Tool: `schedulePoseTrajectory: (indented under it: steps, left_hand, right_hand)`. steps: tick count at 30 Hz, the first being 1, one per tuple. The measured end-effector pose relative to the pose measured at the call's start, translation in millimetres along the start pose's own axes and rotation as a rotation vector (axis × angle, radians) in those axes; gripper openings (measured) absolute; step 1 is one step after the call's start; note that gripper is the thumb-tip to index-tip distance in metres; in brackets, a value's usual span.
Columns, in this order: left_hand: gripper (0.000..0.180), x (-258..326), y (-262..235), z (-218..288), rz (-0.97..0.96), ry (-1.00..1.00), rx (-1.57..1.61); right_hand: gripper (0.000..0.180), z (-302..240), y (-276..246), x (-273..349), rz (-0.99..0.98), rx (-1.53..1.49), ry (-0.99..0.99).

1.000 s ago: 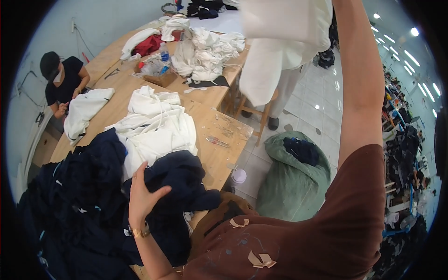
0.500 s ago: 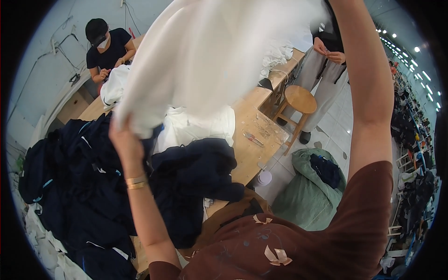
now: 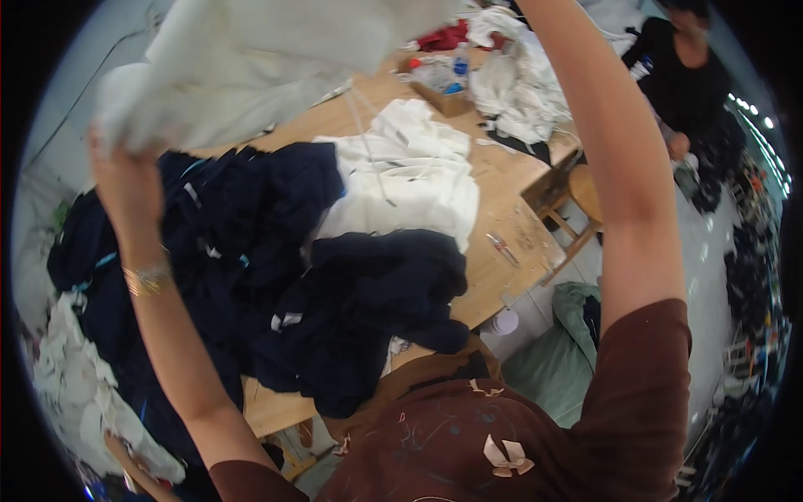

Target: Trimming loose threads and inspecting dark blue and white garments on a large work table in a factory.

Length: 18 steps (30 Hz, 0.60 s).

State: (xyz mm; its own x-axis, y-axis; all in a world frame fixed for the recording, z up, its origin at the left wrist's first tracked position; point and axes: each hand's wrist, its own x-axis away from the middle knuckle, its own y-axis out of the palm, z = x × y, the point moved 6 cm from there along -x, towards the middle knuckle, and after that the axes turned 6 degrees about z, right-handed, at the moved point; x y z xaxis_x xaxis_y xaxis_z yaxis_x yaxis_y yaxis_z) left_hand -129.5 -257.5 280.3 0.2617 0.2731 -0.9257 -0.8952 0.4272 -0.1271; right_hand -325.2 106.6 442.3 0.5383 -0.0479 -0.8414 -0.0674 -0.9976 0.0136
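My left hand is raised at the upper left, its fingers closed on the lower edge of a large white cloth. The cloth is spread in the air above the table and blurred by motion. My right arm reaches up past the top edge, so that hand is out of the picture. Below the cloth lies a pile of navy garments, with another navy garment nearer me. A white garment with a drawstring rests flat beyond it on the wooden table.
Small snips lie on the table's right part. Farther back are an open box of bottles and a white cloth heap. A stool, a green sack and a standing person are at the right.
My left hand has gone left and up with the white cloth, uncovering more of the table's far side. The view has shifted, and the seated person is out of sight.
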Motion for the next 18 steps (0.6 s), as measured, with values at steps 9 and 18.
schedulePoseTrajectory:
  steps: [9, 18]
  left_hand:
    - [0.081, 318.2, -7.0, 49.5, -1.389, -0.673, -0.234]
    - [0.121, 357.5, 19.1, 109.8, -1.193, -0.610, -0.454]
  right_hand:
    - [0.077, 192.0, -30.6, 401.9, -1.419, 0.321, 0.337]
    - [0.026, 62.8, -19.4, 457.3, -0.849, 0.229, 0.043]
